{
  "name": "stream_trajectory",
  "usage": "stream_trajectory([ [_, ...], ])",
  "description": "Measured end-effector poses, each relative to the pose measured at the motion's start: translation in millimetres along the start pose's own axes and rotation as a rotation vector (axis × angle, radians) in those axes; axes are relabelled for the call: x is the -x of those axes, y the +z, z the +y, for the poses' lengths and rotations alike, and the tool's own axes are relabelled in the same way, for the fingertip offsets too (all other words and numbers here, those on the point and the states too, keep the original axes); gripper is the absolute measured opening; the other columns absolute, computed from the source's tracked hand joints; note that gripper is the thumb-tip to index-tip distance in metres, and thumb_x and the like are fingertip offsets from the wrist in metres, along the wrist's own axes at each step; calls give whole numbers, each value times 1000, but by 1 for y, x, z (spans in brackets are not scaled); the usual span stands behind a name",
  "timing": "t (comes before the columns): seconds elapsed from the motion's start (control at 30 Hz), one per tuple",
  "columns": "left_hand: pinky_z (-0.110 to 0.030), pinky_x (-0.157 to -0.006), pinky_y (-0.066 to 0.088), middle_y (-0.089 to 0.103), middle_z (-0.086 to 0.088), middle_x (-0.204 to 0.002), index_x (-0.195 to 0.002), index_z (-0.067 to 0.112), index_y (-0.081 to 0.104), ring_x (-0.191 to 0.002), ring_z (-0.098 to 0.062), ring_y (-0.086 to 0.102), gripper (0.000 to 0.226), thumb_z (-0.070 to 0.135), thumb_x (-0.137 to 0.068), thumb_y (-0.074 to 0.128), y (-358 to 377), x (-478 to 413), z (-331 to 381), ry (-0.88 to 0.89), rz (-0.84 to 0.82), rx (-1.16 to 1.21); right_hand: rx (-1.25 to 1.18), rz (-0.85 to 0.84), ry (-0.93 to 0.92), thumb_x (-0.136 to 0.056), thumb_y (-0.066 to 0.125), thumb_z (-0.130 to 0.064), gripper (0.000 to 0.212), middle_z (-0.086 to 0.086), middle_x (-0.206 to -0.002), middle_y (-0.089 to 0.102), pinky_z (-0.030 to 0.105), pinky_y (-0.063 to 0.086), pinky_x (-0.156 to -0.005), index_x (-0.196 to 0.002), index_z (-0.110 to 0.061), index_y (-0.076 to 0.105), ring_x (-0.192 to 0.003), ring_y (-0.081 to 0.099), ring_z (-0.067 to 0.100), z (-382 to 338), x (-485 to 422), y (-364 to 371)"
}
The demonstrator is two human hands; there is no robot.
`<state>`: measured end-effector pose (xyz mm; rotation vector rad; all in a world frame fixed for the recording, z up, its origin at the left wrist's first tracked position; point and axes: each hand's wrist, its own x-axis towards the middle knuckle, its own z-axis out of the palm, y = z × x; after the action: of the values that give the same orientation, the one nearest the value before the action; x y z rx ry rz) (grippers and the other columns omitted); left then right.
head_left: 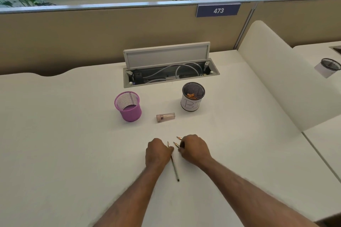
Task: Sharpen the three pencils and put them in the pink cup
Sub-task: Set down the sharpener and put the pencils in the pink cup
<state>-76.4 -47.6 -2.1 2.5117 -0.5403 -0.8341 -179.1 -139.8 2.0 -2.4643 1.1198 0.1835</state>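
the pink cup (pixel 127 107) stands upright at about 11 o'clock from both hands, well apart from them. the left hand (pixel 157 153), the nearer one to it, has its fingers curled, pinching the lone pencil (pixel 175 168) near its point. that pencil lies flat on the desk (pixel 73 153), its long axis running roughly 12 to 6 o'clock, blunt end toward the person. the sharpener (pixel 165 117) lies on its side at 12 o'clock. the right hand (pixel 194 150) is curled around the two pencils (pixel 176 144), their points sticking out toward 10 o'clock. all three points look sharp, so a lift toward the cup seems next.
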Motion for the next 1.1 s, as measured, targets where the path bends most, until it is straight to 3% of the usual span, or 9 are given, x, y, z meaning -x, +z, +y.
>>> stream_trajectory([
  [0.13, -32, -59, 59, 70, -3, -56, -58, 9, 71, -55, -18, 69, 29, 28, -80, 71, -6, 4, -8, 125, -52, 218, -441, 68, 101, -74, 68, -26, 10, -4, -71, 70, 28, 51, -64, -72, -16, 70, -70, 66, 15, -3, 3, -2],
  [0.27, -26, -58, 59, 73, -4, -65, -76, 10, 72, -59, -13, 71, 14, 20, -85, 73, -27, 7, -18, 275, -83, 519, -996, 38, 91, -78, 73, -11, 4, 6, -70, 73, 34, 59, -69, -75, -10, 71, -71, 73, 21, -11, 5, -5],
  [0.43, -23, -60, 58, 75, -3, -74, -89, 8, 73, -67, -14, 73, 7, 13, -89, 68, -48, 7, -28, 375, -78, 564, -1189, 7, -32, -81, 73, -1, 17, 11, -85, 75, 33, 60, -75, -94, -11, 73, -83, 73, 26, -26, 12, -1],
  [0.73, -24, -61, 59, 74, 3, -77, -90, 13, 77, -66, -12, 73, 7, 13, -86, 72, -62, 7, -43, 430, 4, 545, -1250, -93, -134, -81, 70, 4, 27, 9, -92, 77, 31, 59, -78, -94, -19, 78, -89, 73, 27, -49, 17, 1],
  [0.97, -29, -64, 60, 75, 8, -72, -87, 20, 78, -66, -8, 72, 9, 14, -82, 76, -69, 6, -56, 456, 57, 548, -1093, -84, -167, -73, 75, 5, 21, 12, -82, 76, 45, 59, -82, -86, -12, 74, -80, 74, 27, -62, 6, 5],
  [1.1, -36, -65, 61, 75, 7, -72, -86, 19, 77, -66, -10, 72, 6, 21, -81, 78, -85, -3, -60, 485, 131, 591, -1120, -40, -219, -76, 76, 4, 26, 7, -84, 77, 36, 60, -77, -91, -17, 74, -81, 74, 23, -82, -8, -7],
])
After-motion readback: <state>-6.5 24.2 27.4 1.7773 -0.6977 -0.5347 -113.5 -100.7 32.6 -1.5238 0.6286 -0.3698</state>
